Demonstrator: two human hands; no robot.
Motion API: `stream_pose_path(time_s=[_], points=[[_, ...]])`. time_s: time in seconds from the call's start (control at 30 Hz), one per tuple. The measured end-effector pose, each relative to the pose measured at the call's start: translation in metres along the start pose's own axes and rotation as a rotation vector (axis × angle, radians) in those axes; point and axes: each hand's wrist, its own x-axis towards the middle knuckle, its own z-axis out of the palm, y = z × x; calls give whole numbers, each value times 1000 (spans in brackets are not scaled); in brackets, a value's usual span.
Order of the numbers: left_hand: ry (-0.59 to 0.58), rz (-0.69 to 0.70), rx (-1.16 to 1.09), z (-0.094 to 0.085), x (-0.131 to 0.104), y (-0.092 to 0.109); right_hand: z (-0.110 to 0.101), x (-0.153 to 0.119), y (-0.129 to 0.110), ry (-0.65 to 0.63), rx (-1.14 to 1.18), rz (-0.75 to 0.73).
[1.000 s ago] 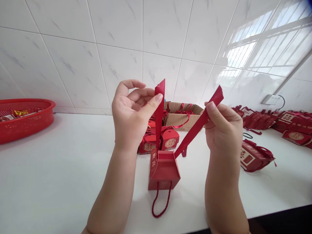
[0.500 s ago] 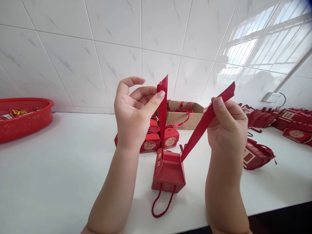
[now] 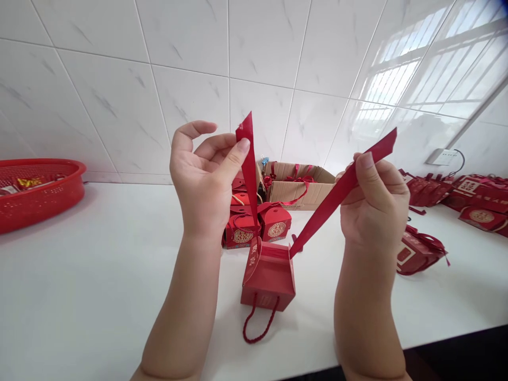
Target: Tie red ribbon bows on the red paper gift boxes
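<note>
A small red gift box [image 3: 272, 278] stands on the white table, its rope handle [image 3: 260, 338] hanging toward me. From its top a red ribbon [image 3: 323, 211] rises in two tails, spread in a V. My left hand [image 3: 208, 180] pinches the left tail near its slanted tip between thumb and fingers, with the other fingers loosely bent. The right tail is gripped by my right hand [image 3: 375, 201], thumb on top, its cut end sticking out past the fingers. Both hands are raised above the box without touching it.
Behind the box sit several red boxes [image 3: 277, 225] with gold emblems. A cardboard carton [image 3: 305, 193] holding ribbons is by the wall. On the left is a red plastic basket [image 3: 59, 196] with wrapped items. More red boxes [image 3: 420, 251] stand at right.
My left hand has moved left and slightly up, my right hand a little right, so the ribbon tails are farther apart. The gift box has shifted slightly left and back.
</note>
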Motion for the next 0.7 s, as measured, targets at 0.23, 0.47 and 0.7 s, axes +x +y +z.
stream_pose_path(time_s=[0.23,0.47,0.7], points=[[-19,-42,-24,3,-1,2,2,0,4,-13,-77,19],[-207,-200,-21,15,-10,4,9,-6,2,-190,-195,126],[-418,-344,62,22,-15,6,14,-9,-8,-498,-215,341]])
